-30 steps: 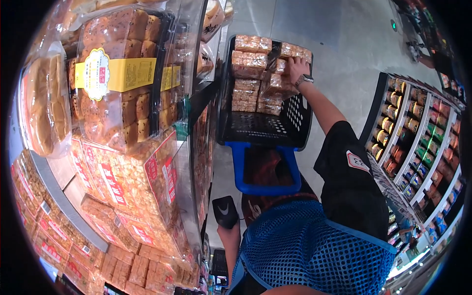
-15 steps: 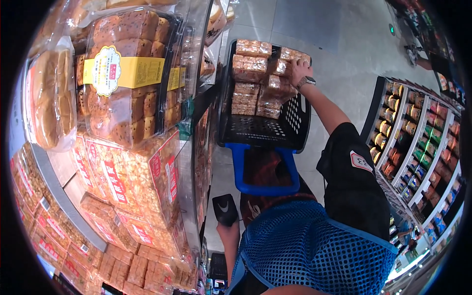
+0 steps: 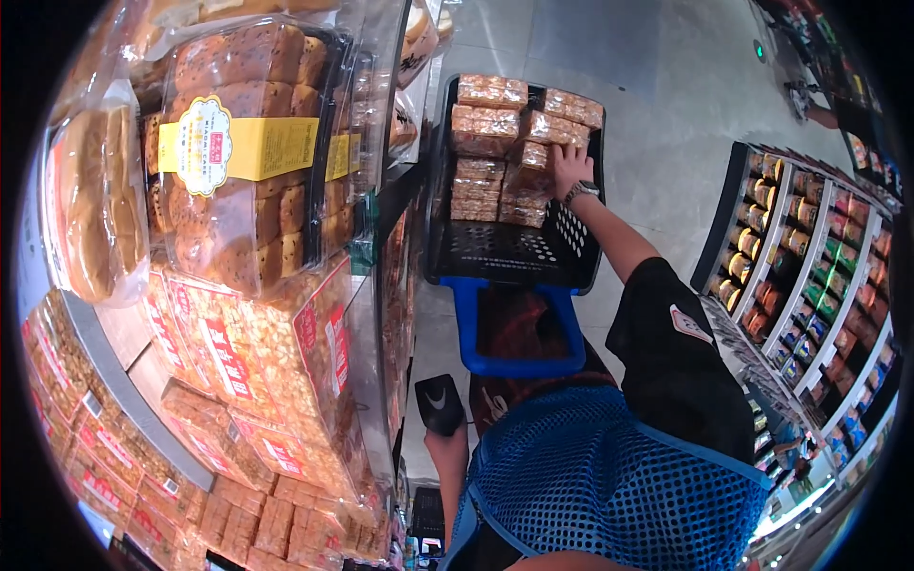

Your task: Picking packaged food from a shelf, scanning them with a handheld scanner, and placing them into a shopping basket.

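My right hand (image 3: 573, 173), with a watch on its wrist, reaches into a black shopping basket (image 3: 476, 249) on the floor. Its fingers are stretched out and slightly apart, touching the right side of a clear-wrapped pack of golden snack bars (image 3: 535, 160). The fingertips come close to another wrapped pack (image 3: 555, 127) just beyond. More of these packs stand in two columns in the basket, the left column (image 3: 484, 130) stacked along the far left side. The basket's blue handle (image 3: 522, 365) is folded toward me. My left hand is out of sight.
A shelf at left bears packaged bread (image 3: 238, 214) and large packs of puffed snack bars (image 3: 257, 333). One of my shoes (image 3: 439, 404) is beside the shelf. At right stands a rack of packaged goods (image 3: 800, 257). Another person's foot (image 3: 800, 98) shows at the far right.
My right hand has drawn back toward me, from the far right pack to the nearer one. The packs in the right column now sit straighter.
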Demonstrator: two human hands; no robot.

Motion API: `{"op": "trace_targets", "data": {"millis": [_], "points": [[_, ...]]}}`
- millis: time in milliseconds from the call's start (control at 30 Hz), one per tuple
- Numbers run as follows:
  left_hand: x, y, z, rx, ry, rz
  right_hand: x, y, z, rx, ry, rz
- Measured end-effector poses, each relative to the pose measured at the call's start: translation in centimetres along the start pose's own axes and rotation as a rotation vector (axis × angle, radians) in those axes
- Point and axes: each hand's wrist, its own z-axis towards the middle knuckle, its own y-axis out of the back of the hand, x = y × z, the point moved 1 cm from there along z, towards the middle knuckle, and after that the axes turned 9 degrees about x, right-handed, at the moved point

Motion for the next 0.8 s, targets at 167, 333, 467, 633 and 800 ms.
{"op": "trace_targets", "data": {"millis": [167,333,467,633,800], "points": [[0.3,0.2,0.3,0.005,0.059,-0.028,0.9,-0.9,0.1,0.114,0.099,-0.086],[-1.3,0.6,0.1,-0.016,0.011,-0.022,-0.8,2.6,-1.1,0.02,0.06,0.024],[-0.7,0.8,0.7,-0.002,-0.004,0.019,-1.4,2.4,0.4,0.075,-0.004,-0.01],[-0.3,1.7,-1.0,-0.112,-0.121,-0.038,3.5,4.1,-2.8,-0.133,0.031,0.185],[-1.0,3.0,-1.0,-0.1,-0.191,0.044,3.1,8.7,-12.0,-0.161,0.462,0.557]]}}
